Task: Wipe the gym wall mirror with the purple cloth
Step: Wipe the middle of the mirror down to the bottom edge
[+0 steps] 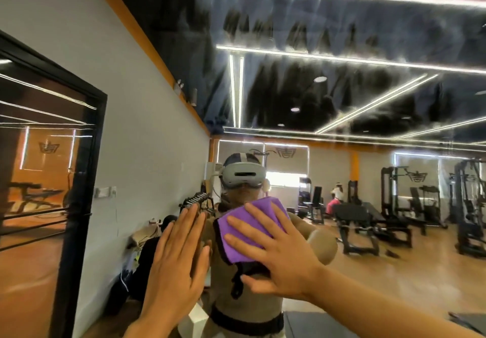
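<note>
The gym wall mirror (368, 101) fills most of the view and shows streaks and smears high up. My right hand (276, 256) lies flat with straight, spread fingers on the purple cloth (244, 232), pressing it against the glass at chest height. My left hand (176, 258) is flat on the mirror just left of the cloth, fingers straight and together. My own reflection, wearing a grey headset (242, 177), stands behind both hands.
A white side wall (136, 127) with an orange top strip meets the mirror on the left. It carries a black-framed mirror (79, 180). Reflected weight machines (468, 206), benches (368, 222) and a seated person (335, 198) appear at right.
</note>
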